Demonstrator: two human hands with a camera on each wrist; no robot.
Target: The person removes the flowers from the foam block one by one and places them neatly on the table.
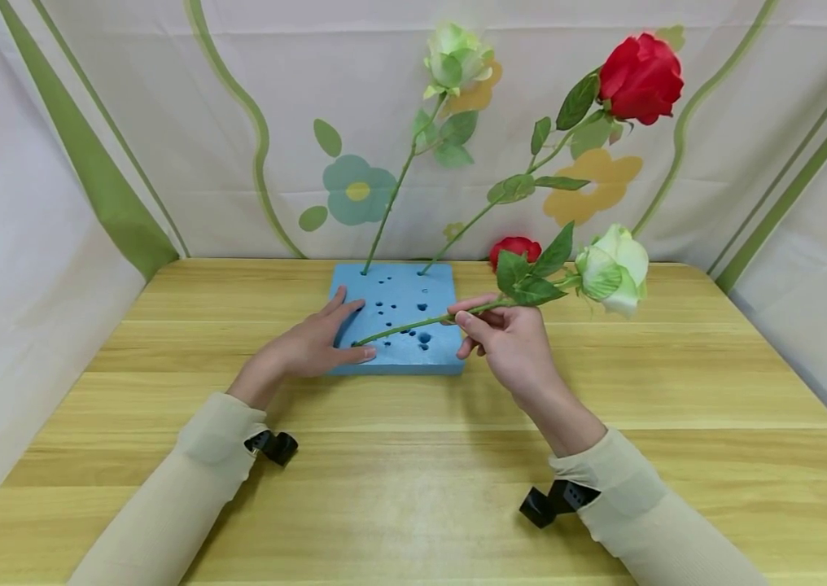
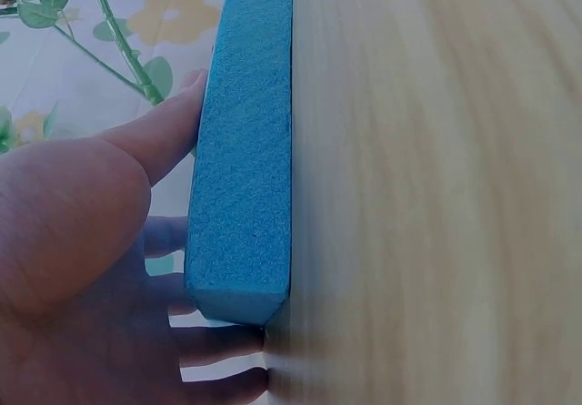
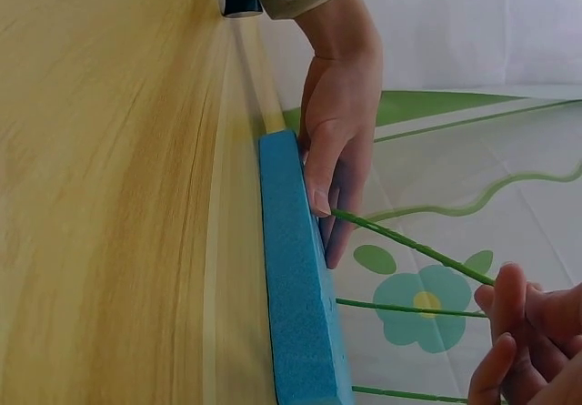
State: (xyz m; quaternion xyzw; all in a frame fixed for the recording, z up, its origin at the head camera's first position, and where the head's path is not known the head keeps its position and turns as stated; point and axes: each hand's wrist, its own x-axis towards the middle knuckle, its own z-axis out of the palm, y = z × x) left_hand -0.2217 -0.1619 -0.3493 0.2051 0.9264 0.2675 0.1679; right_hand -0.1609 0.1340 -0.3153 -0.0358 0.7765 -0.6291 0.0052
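A pale green-white rose (image 1: 613, 270) is held by its stem in my right hand (image 1: 512, 338), pinched between thumb and fingers. Its stem slants down to the left, its lower end at the front left of a blue foam block (image 1: 413, 358). My left hand (image 1: 314, 338) rests on the block's left side, fingers spread fairly straight. The left thumb (image 3: 319, 182) lies on top, close by the stem's lower end. From the block's back edge rise two more stems, a pale green rose (image 1: 455, 61) and a red rose (image 1: 641, 79).
Several holes dot the block's top. Another red rose (image 1: 514, 251) lies at the table's back edge, partly hidden behind leaves. A patterned curtain (image 1: 267, 49) hangs behind the wooden table (image 1: 399, 488). Each sleeve carries a black wrist camera (image 1: 276, 447).
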